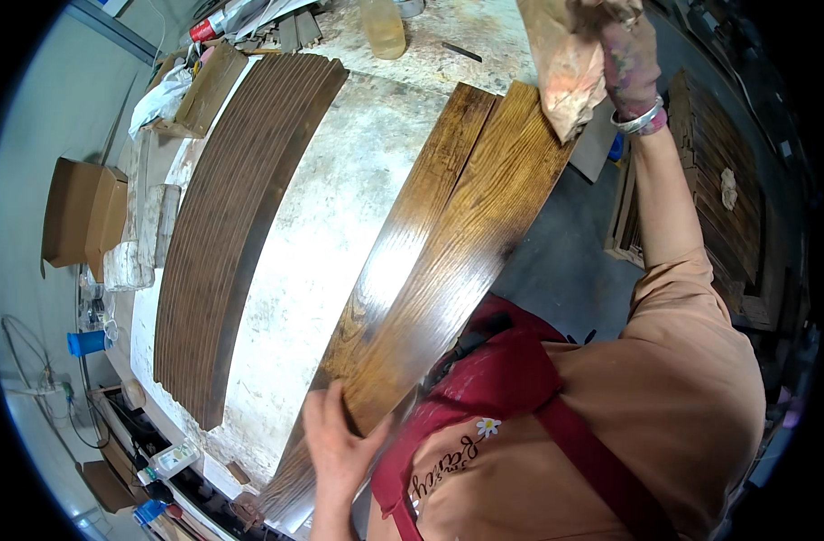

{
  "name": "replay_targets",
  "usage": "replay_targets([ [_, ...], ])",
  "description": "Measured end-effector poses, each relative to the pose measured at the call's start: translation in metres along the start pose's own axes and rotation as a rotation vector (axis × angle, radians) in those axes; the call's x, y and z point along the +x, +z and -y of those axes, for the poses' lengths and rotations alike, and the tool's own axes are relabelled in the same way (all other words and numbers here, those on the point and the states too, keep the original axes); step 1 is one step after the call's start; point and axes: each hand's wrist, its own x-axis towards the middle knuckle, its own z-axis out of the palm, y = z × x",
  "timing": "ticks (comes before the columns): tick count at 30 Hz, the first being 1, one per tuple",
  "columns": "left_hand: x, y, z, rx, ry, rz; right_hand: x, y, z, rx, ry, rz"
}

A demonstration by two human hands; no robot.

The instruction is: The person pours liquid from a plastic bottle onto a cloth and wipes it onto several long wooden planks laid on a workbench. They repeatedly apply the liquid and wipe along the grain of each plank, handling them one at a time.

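Observation:
Two brown wooden planks lie side by side at a slant on the white table. The front plank (484,212) is a glossy golden brown, and the rear plank (389,243) partly sits behind it. My left hand (338,442) grips the near end of the front plank, fingers at its left side and thumb at its right. At the far end, my right hand (630,68), coloured with purple and dark stains and with a bracelet at the wrist, is closed on a stained, crumpled rag (570,77). The rag's lower tip touches the front plank near its far right corner.
A long row of dark planks (240,225) stands on edge at the table's left. Behind it are a cardboard box (215,90) and a jar of yellowish liquid (383,32). A thin dark strip (462,51) lies nearby. Stacked dark panels (714,180) stand beyond my right arm.

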Motion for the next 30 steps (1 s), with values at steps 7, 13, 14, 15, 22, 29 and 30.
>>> replay_targets([
  [7,0.001,0.043,0.006,-0.030,-0.027,0.061,-0.054,0.013,-0.045,-0.362,0.112,0.132],
  [13,-0.005,0.043,0.001,0.098,0.042,-0.116,-0.095,0.040,-0.087,-0.748,0.179,0.172],
  [14,-0.003,0.039,0.001,0.147,0.077,-0.161,-0.102,0.025,-0.093,-0.658,0.261,0.163],
  [15,-0.002,0.031,-0.001,0.149,0.097,-0.175,-0.100,0.012,-0.091,-0.858,0.088,0.277],
  [22,-0.002,0.014,0.036,0.013,0.047,-0.267,-0.054,-0.085,-0.168,-1.058,-0.140,0.623],
  [29,-0.021,0.066,0.038,0.064,0.028,-0.258,-0.083,-0.058,-0.212,-0.471,0.179,0.384],
  [30,-0.025,0.074,0.041,0.052,0.029,-0.257,-0.085,-0.047,-0.208,-0.407,0.315,0.358],
])
